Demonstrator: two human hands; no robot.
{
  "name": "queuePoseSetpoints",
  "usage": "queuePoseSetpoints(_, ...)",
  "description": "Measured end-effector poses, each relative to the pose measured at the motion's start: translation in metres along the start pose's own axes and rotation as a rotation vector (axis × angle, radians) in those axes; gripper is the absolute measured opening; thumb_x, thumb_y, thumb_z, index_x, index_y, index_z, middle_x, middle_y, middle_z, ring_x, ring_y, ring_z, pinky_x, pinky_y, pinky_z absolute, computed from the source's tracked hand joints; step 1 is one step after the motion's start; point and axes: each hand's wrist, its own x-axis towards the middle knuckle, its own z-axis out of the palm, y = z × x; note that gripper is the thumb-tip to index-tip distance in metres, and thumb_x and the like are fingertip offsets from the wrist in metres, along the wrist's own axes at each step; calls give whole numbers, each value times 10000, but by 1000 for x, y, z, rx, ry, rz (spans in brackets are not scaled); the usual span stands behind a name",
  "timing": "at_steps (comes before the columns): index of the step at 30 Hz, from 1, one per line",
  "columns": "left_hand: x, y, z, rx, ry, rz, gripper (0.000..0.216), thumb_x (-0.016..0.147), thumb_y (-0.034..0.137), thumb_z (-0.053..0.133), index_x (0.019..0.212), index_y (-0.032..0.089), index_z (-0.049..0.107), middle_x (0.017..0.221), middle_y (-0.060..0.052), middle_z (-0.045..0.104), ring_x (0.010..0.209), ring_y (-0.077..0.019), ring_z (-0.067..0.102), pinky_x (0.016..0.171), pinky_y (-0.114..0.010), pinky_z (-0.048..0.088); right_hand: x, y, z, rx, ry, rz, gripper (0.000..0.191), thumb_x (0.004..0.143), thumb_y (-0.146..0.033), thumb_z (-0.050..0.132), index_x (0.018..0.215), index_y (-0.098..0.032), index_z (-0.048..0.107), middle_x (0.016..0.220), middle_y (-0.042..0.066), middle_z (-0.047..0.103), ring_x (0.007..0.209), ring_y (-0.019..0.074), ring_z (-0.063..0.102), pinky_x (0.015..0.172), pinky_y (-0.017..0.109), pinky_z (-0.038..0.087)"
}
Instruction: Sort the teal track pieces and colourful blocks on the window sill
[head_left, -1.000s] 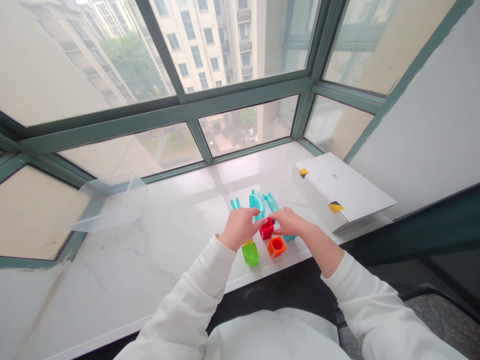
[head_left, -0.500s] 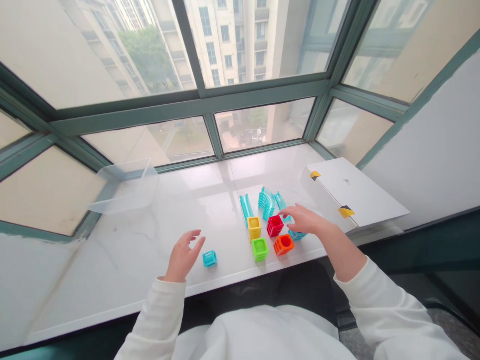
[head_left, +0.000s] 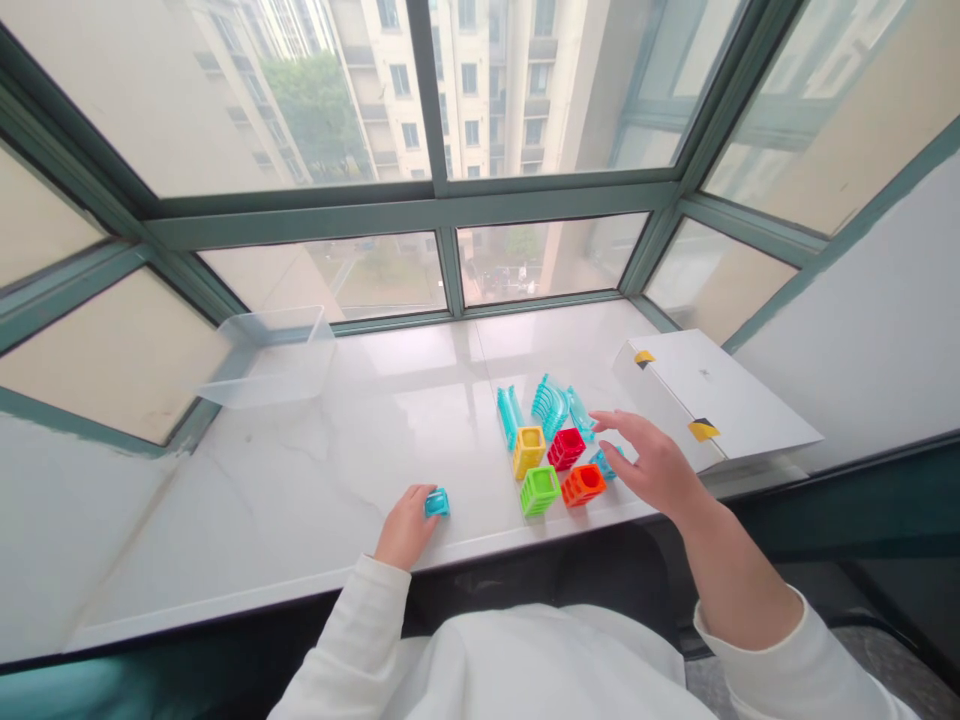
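My left hand [head_left: 405,528] has its fingers around the single blue block [head_left: 437,502] near the sill's front edge. Fingers apart and holding nothing, my right hand [head_left: 651,460] hovers over the right side of the toy group. Below its fingertips is another blue block [head_left: 604,464], partly hidden by the hand. Close by stand a red block [head_left: 566,449], an orange block [head_left: 583,486], a yellow block [head_left: 529,452] and a green block [head_left: 540,491]. Behind them lie a straight blue track [head_left: 509,417], a curved blue track piece [head_left: 551,405] and another blue track piece [head_left: 580,412].
A clear plastic bin [head_left: 277,365] sits at the back left of the white marble sill [head_left: 360,430]. On the right is a white box [head_left: 720,390] with yellow-black tape pieces. Framed windows [head_left: 405,210] enclose the back and sides.
My left hand has come down and closed on the single blue block. My right hand has drawn slightly away from the red block to the right. The camera view has shifted a little.
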Motion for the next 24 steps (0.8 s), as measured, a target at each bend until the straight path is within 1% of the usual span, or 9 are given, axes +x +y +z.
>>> queuePoseSetpoints(2, -2, 2, -1, -69, 36, 3, 398, 822, 184, 633, 1217, 230, 639, 1278, -90, 691, 1197, -267, 668, 1079, -438, 519, -5, -17, 4, 46, 64, -46, 430, 989, -182, 540, 1402, -296, 581, 1148, 58, 745, 1124, 260, 695, 1022, 479, 566)
queuePoseSetpoints(5, -9, 14, -11, -260, 92, 30, 383, 847, 253, 661, 1225, 215, 621, 1230, -83, 708, 1085, -241, 717, 1008, -429, 574, -9, -39, 12, 124, 138, -113, 444, 979, -134, 546, 1384, -309, 600, 1160, 64, 736, 1101, 261, 693, 977, 466, 584)
queuePoseSetpoints(6, -12, 21, -16, -328, 104, 38, 381, 850, 280, 678, 1220, 213, 620, 1213, -81, 715, 1053, -236, 728, 997, -432, 581, -10, -47, 15, 152, 158, -133, 452, 973, -122, 551, 1379, -313, 605, 1156, 65, 734, 1090, 262, 692, 969, 471, 587)
queuePoseSetpoints(10, -29, 55, -42, -583, 115, 34, 404, 864, 353, 743, 1228, 232, 618, 1147, -62, 739, 1030, -231, 734, 1006, -435, 578, -11, -73, 28, 265, 190, -224, 493, 937, -86, 591, 1364, -330, 617, 1145, 66, 728, 1075, 273, 688, 954, 492, 591)
queuePoseSetpoints(11, -33, 64, -48, -655, 116, 40, 408, 868, 355, 753, 1234, 235, 618, 1127, -59, 742, 1024, -228, 730, 1002, -429, 578, -11, -79, 32, 288, 187, -245, 498, 930, -84, 598, 1362, -331, 618, 1148, 68, 727, 1080, 277, 689, 952, 495, 593)
queuePoseSetpoints(13, -42, 80, -58, -794, 130, 77, 417, 862, 351, 781, 1233, 238, 627, 1150, -70, 738, 1014, -224, 722, 983, -416, 582, -10, -92, 38, 328, 179, -269, 501, 928, -93, 605, 1368, -332, 616, 1152, 72, 725, 1088, 285, 693, 950, 499, 597)
queuePoseSetpoints(17, -55, 108, -72, -976, 154, 139, 421, 819, 313, 843, 1189, 247, 652, 1296, -105, 702, 1015, -229, 714, 909, -382, 595, -10, -115, 52, 406, 144, -272, 494, 946, -141, 608, 1399, -338, 589, 1167, 76, 711, 1082, 283, 700, 934, 482, 614)
queuePoseSetpoints(20, -60, 124, -77, -1048, 146, 188, 420, 809, 268, 857, 1181, 262, 663, 1319, -103, 696, 979, -213, 710, 857, -352, 597, -11, -130, 62, 441, 94, -244, 503, 957, -180, 625, 1431, -336, 558, 1227, 83, 686, 1131, 275, 685, 955, 456, 616)
queuePoseSetpoints(24, -64, 138, -78, -1114, 119, 250, 405, 815, 226, 855, 1167, 286, 664, 1333, -81, 696, 958, -187, 705, 874, -345, 597, -12, -143, 73, 478, 55, -205, 541, 960, -232, 650, 1476, -312, 510, 1340, 107, 634, 1239, 283, 643, 1048, 467, 582)
